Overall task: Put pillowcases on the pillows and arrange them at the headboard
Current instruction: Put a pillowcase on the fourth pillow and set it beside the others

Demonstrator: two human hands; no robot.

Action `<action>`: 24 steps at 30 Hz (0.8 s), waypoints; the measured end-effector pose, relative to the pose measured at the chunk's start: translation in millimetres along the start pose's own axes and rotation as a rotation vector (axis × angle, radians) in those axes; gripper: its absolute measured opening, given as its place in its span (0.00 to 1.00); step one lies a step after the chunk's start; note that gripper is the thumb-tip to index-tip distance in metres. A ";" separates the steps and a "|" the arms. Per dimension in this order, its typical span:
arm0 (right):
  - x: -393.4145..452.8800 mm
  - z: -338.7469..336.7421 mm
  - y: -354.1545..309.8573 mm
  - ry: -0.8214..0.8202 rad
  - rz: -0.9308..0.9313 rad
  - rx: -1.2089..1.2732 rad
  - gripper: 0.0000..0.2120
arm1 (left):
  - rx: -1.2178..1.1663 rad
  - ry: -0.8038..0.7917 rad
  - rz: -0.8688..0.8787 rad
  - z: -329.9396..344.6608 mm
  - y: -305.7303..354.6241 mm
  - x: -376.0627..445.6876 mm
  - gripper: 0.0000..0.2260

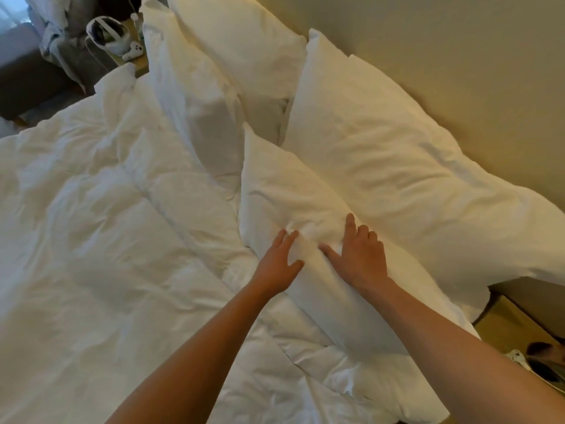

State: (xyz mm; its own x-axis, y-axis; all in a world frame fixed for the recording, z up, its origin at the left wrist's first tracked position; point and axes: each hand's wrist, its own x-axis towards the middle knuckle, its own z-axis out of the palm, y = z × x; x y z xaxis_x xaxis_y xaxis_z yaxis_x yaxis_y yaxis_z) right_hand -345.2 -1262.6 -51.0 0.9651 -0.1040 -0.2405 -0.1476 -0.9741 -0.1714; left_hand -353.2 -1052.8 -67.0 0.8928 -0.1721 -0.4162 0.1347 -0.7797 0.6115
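Rumpled white duvet: beside it, our left hand and right hand press spread fingers into the front pillow.

Two bare forearms, no sleeves, left hand & right hand ungloved

- both bare forearms run off the bottom edge.
- the white puffy quilt is cut by the left edge.
- dark blurred objects on the wooden bedside surface can't be identified.
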 end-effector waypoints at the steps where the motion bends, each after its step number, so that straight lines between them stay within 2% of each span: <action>1: 3.6 7.1 -2.3 0.005 0.003 0.007 0.46 | -0.026 0.019 -0.013 2.0 -6.7 -4.6 0.35; 5: 6.3 27.6 -13.7 -0.004 -0.119 0.122 0.23 | -0.084 0.011 -0.116 10.2 -31.1 -30.0 0.38; 9: -1.9 23.0 -30.5 0.055 -0.167 0.480 0.14 | -0.166 0.022 -0.163 6.4 -41.2 -48.4 0.43; 12: -6.4 7.2 -44.1 0.138 -0.214 0.669 0.15 | -0.252 0.112 -0.146 -8.6 -31.7 -49.3 0.45; 16: 3.2 -20.0 -49.9 0.236 -0.250 0.741 0.14 | -0.392 0.221 -0.083 -36.4 -7.6 -38.9 0.45; 19: 27.6 -38.7 -42.5 0.277 -0.219 0.695 0.13 | -0.358 0.189 -0.074 -43.1 2.8 -28.6 0.43; 21: 45.2 -41.9 -35.4 0.212 -0.148 0.593 0.10 | -0.336 0.122 -0.103 -37.7 6.6 -22.7 0.42; 24: 47.5 -31.0 -24.9 0.047 0.007 0.383 0.29 | -0.253 -0.011 -0.162 -16.9 8.7 -18.0 0.41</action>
State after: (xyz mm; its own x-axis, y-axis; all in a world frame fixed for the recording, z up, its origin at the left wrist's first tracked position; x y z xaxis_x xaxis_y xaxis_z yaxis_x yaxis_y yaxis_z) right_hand -288.9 -1249.5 -28.5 0.9714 -0.1283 -0.2000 -0.2158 -0.8288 -0.5162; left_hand -360.9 -1046.3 -42.8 0.8464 -0.0655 -0.5285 0.3790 -0.6232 0.6841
